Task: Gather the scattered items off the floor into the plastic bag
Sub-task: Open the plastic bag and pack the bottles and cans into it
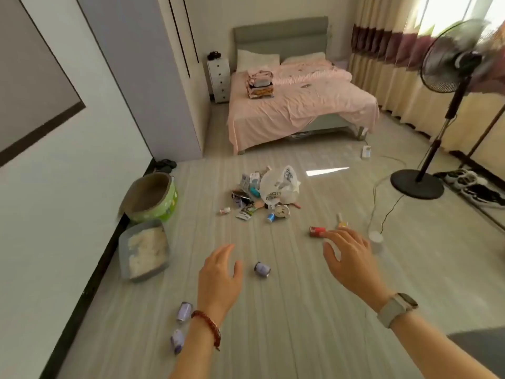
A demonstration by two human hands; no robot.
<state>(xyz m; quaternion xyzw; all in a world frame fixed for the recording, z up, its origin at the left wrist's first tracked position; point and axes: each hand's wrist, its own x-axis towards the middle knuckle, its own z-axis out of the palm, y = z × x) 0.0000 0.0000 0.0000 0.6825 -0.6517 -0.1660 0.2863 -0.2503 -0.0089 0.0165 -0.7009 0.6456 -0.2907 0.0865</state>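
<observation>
Both the left hand (220, 280) and right hand (348, 258) were extended with fingers spread, holding nothing. The plastic bag (279, 187) stood mid-floor among scattered items; a purple can (262, 269) lay between the hands.

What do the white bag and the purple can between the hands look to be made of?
The bag looks like thin glossy plastic: crinkled, translucent, printed, with loop handles. The purple can looks like metal with a purple label, going by its shiny silvery end, though blur leaves it unsure.
</observation>
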